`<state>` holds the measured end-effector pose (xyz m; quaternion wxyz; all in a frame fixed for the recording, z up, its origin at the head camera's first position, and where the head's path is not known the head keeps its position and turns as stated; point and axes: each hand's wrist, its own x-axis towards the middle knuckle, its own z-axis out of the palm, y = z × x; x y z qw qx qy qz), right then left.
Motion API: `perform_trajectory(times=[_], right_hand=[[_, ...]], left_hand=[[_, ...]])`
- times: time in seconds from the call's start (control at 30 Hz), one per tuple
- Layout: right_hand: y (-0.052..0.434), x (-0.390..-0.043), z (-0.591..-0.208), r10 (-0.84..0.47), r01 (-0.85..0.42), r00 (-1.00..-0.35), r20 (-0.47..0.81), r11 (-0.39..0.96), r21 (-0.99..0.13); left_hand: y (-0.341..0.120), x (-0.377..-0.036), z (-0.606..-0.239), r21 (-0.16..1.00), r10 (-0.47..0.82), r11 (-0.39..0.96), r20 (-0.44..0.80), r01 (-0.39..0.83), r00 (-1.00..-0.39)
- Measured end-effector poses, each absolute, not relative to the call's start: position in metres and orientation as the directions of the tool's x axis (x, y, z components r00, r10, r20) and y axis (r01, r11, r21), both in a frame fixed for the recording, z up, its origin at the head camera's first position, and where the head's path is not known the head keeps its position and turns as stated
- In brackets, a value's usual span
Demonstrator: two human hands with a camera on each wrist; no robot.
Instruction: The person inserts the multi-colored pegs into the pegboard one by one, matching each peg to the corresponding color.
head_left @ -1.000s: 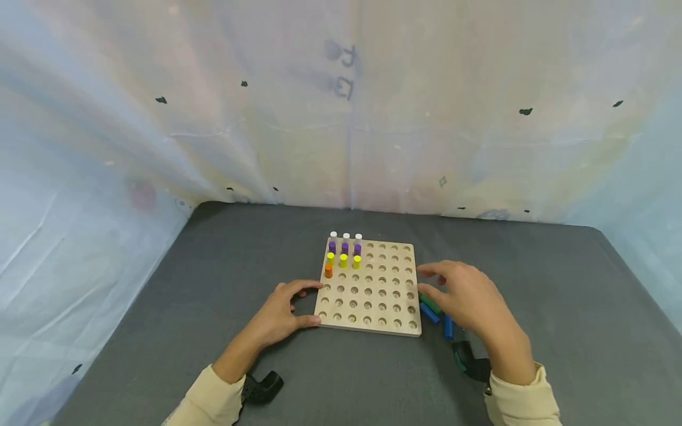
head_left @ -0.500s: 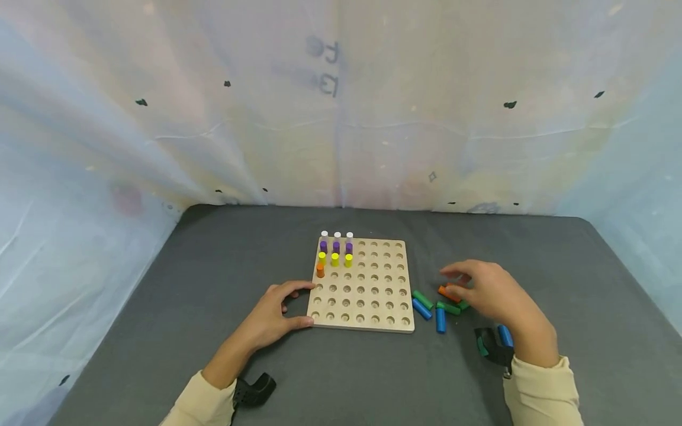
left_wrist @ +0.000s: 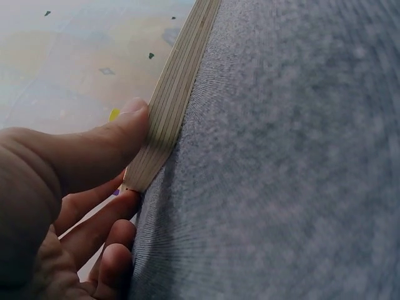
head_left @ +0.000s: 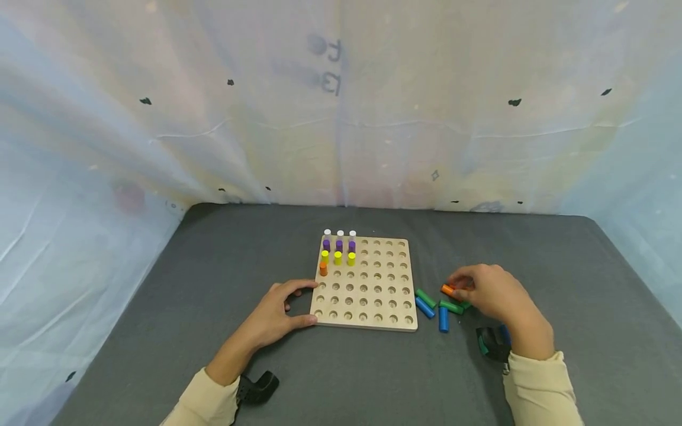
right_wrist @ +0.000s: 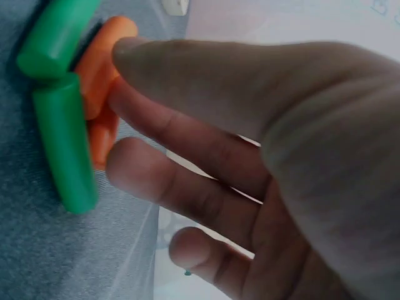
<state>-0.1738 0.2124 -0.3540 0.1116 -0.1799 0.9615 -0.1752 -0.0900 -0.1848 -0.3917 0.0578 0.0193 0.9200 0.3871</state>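
Observation:
A square wooden pegboard [head_left: 367, 324] lies on the dark cloth, with rows of round holes. Standing at its far left are white, purple and yellow pegs [head_left: 338, 258], plus one orange peg [head_left: 323, 270]. My left hand [head_left: 269, 313] touches the board's left edge with thumb and index fingertip, the thumb near the front corner. To the right of the board, my right hand [head_left: 492, 296] pinches a lying orange peg [right_wrist: 100, 69] between thumb and index finger. Another orange peg [right_wrist: 103, 140], partly hidden, lies under or beside it.
Loose green pegs [head_left: 452, 307] and blue pegs [head_left: 444, 319] lie between the board and my right hand. Another blue peg is mostly hidden by the right wrist's black device [head_left: 492, 343]. Pale plastic sheeting [head_left: 394, 118] hangs behind the table.
My right hand has moved right, away from the board's right edge, to the loose pegs, and its fingers have come together on an orange peg. The left hand stays at the board.

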Motion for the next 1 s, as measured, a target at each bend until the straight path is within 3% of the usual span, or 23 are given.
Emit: perform_trajectory(times=[0.2,0.57,1.0], right_hand=[[0.211,-0.175,-0.359,-0.367,-0.285,-0.916,-0.163,0.88,-0.379],[0.202,-0.174,-0.363,-0.344,-0.276,-0.92,-0.186,0.908,-0.316],[0.2,-0.175,-0.361,-0.36,-0.297,-0.918,-0.165,0.901,-0.317]], left_hand=[[-0.185,-0.09,-0.396,0.719,0.109,0.695,-0.061,0.032,-0.992],[-0.187,-0.089,-0.394,0.721,0.099,0.692,-0.063,0.023,-0.993],[-0.185,-0.091,-0.393,0.715,0.087,0.699,-0.084,0.001,-0.993]])
